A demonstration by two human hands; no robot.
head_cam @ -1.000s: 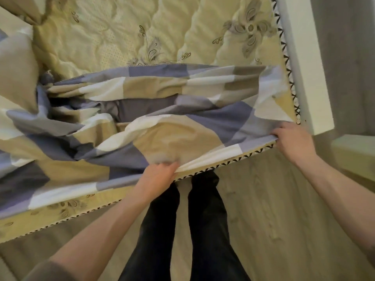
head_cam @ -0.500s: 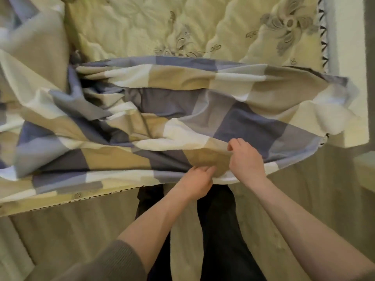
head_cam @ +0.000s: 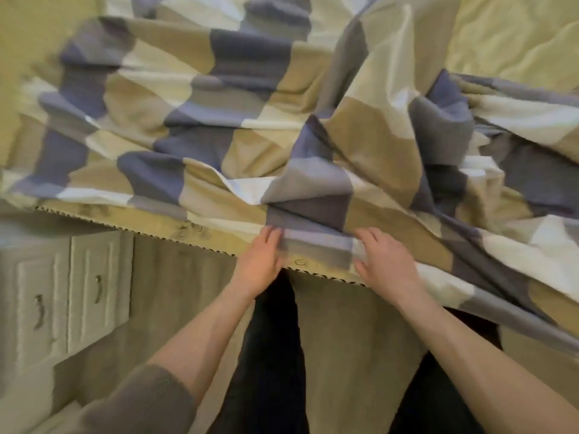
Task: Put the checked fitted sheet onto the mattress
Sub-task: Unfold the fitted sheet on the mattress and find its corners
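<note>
The checked fitted sheet (head_cam: 200, 98), in blue, tan and cream squares, lies rumpled over most of the quilted yellow mattress (head_cam: 507, 36). Its near hem runs along the mattress's front edge and hangs over it at the right. My left hand (head_cam: 261, 264) and my right hand (head_cam: 383, 264) rest close together on that hem, fingers on the cloth. Whether the fingers pinch the cloth or only press on it is unclear. A strip of bare mattress edge (head_cam: 94, 213) with zigzag trim shows at the left.
A white cabinet (head_cam: 62, 296) with metal handles stands on the floor at the left, close to the bed. Wooden floor (head_cam: 354, 355) lies under me, with my dark trouser legs (head_cam: 272, 355) against the bed's edge.
My view has swung left along the bed; the cabinet came into sight. My right hand left the right corner and joined the left hand; both now sit further left along the hem.
</note>
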